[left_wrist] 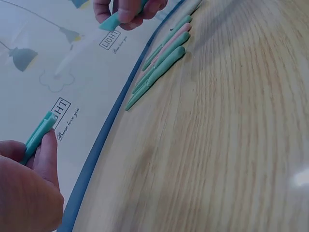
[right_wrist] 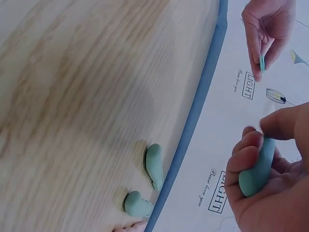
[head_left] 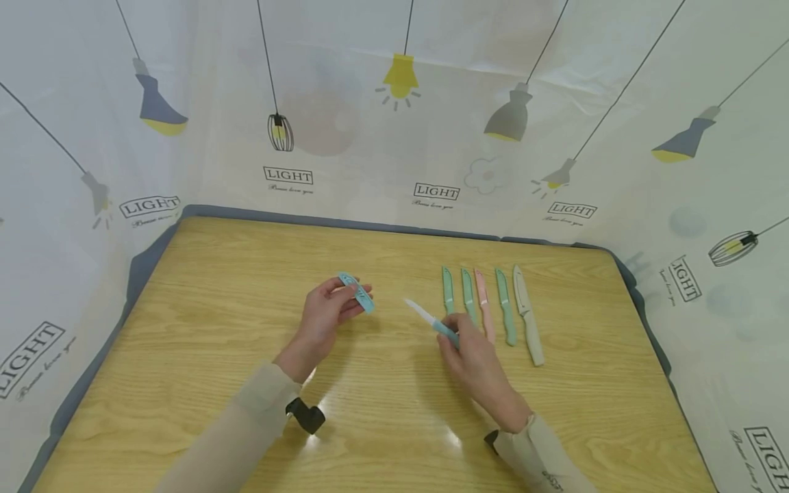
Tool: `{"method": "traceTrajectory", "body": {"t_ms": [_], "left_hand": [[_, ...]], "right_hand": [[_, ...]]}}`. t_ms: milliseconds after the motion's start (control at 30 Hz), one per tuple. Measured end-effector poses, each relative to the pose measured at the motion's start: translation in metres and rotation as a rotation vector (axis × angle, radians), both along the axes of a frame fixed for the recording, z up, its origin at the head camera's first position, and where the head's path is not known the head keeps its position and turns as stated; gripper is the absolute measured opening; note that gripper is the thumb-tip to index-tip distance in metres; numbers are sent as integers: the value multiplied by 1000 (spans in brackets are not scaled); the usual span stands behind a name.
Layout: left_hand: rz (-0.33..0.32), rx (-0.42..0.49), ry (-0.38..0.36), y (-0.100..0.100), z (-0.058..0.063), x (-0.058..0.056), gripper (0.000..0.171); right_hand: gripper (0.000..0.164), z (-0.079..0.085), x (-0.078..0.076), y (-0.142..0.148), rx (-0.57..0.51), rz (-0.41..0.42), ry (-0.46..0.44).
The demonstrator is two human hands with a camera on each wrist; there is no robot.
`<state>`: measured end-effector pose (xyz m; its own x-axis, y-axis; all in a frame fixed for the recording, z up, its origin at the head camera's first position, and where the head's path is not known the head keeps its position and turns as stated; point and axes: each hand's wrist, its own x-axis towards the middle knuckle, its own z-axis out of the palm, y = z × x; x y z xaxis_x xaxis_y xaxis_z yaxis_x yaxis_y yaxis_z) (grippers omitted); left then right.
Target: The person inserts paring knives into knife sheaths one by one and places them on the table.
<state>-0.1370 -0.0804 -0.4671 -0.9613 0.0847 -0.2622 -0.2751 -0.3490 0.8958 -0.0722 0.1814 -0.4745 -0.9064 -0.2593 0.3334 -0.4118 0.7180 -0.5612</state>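
Note:
My left hand (head_left: 322,315) pinches a light-blue knife sheath (head_left: 356,292) between thumb and fingers, above the left-middle of the table. In my right hand (head_left: 473,352) is a small knife with a blue handle (head_left: 445,333), its fingers curled round that handle. The bare whitish blade (head_left: 419,310) points up and left toward the sheath, with a gap between them. In the left wrist view the sheath (left_wrist: 39,137) stands upright in the fingers. The right wrist view shows the handle's rounded end (right_wrist: 256,176) sticking out of the right hand's grip.
Right of centre lies a row of sheathed knives: several green ones (head_left: 505,308), a pink one (head_left: 483,301) and a longer cream one (head_left: 527,315) at the far right. The wooden table (head_left: 216,308) has a blue-grey edge (head_left: 345,224) against a printed white backdrop.

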Motion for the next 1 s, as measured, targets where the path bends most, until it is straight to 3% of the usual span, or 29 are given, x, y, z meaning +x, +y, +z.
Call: {"method": "traceTrajectory", "body": {"t_ms": [133,333,1000], "left_hand": [[11,41,-12,4,-3,2,37],[46,99,-30,9,-9,7,37],[118,188,-71,15,-11,16,45]], "right_hand": [[15,-1,0,-4,-61,33,-18],[21,0,1,-12,-87,26,-83],[22,-3,2,-23,-60,32,-157]]}}
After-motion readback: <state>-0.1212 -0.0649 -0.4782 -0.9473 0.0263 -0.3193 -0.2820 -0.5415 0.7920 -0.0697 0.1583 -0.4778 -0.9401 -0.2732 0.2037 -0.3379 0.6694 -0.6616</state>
